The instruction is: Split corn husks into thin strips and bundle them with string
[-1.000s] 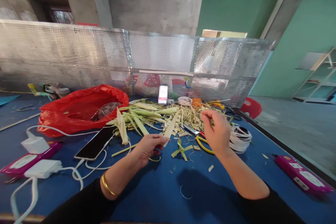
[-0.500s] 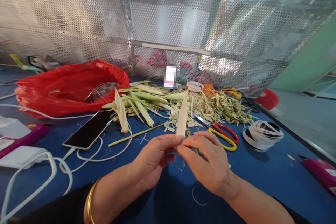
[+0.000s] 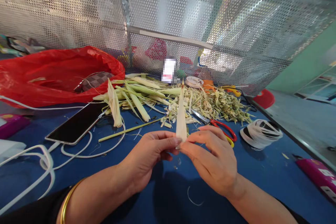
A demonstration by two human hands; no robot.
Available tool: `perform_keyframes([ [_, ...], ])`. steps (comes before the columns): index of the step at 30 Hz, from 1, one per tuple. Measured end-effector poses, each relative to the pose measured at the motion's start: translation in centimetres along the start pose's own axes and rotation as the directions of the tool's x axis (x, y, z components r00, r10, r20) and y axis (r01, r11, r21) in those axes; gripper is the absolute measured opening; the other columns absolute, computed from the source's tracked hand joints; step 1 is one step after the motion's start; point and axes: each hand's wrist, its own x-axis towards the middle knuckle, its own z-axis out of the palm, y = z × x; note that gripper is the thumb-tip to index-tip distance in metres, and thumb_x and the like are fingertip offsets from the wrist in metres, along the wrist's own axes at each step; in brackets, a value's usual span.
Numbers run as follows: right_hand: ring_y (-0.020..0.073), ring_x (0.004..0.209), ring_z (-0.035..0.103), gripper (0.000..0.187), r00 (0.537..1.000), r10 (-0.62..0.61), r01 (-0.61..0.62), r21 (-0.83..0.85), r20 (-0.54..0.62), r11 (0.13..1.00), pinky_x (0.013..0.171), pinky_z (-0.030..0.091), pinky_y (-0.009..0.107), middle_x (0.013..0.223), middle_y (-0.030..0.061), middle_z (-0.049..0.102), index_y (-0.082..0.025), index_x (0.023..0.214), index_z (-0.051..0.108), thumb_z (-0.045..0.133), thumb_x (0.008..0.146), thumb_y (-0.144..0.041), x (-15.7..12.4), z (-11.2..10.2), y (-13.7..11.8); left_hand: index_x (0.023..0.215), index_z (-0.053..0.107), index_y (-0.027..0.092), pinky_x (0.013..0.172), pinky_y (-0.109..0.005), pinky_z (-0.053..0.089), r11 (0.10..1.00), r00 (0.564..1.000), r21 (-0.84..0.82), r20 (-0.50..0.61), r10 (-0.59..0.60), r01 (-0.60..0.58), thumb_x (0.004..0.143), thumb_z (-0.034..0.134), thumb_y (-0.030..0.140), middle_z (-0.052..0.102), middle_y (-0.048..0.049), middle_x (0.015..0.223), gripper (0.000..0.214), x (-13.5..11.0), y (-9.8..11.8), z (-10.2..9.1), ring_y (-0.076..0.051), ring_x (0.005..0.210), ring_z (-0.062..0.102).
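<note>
A pale leaf strip (image 3: pixel 181 115) stands upright between my two hands, its tip pointing away from me. My left hand (image 3: pixel 147 157) pinches its lower end from the left. From the right, my right hand (image 3: pixel 212 161) pinches the same end, fingertips meeting the left ones. Both hands hover over the blue table (image 3: pixel 147 196). Behind them lies a pile of green and pale leaves (image 3: pixel 147 96) and shredded scraps (image 3: pixel 223 106).
Red-and-yellow scissors (image 3: pixel 223 131) lie just beyond my right hand. A roll of white band (image 3: pixel 261 134) sits to the right, a phone (image 3: pixel 76 124) on a white cable to the left, and a red plastic bag (image 3: pixel 52 77) behind it. A perforated metal screen (image 3: pixel 168 31) closes the back.
My right hand came down from the scrap pile to join the left on the leaf strip. The strip swung upright. The view tilted down and closer.
</note>
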Motion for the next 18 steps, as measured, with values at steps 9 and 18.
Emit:
perform_keyframes([
  [9, 0.0127, 0.066, 0.06, 0.018, 0.999, 0.032, -0.033, 0.072, 0.012, 0.997, 0.079, 0.047, 0.036, 0.077, 0.0009, 0.066, -0.023, 0.082, 0.066, 0.059, 0.081, -0.006, -0.13, 0.18, 0.05, 0.066, 0.067, 0.016, 0.057, -0.021, 0.041, 0.999, 1.0, 0.036, 0.023, 0.017, -0.017, 0.064, 0.075, 0.027, 0.061, -0.0011, 0.065, 0.014, 0.12, -0.06, -0.18, -0.011, 0.062, 0.055],
  [18, 0.015, 0.075, 0.058, 0.008, 0.906, 0.408, -0.422, 0.291, 0.111, 0.859, 0.067, 0.048, 0.029, 0.078, 0.0015, 0.06, -0.02, 0.078, 0.062, 0.063, 0.081, -0.014, -0.57, 0.56, -0.27, 0.069, 0.069, 0.016, 0.059, -0.021, 0.043, 0.981, 0.984, 0.087, -0.029, 0.175, -0.172, 0.068, 0.073, 0.025, 0.067, -0.0025, 0.065, 0.01, 0.17, -0.41, 0.08, -0.012, 0.063, 0.059],
])
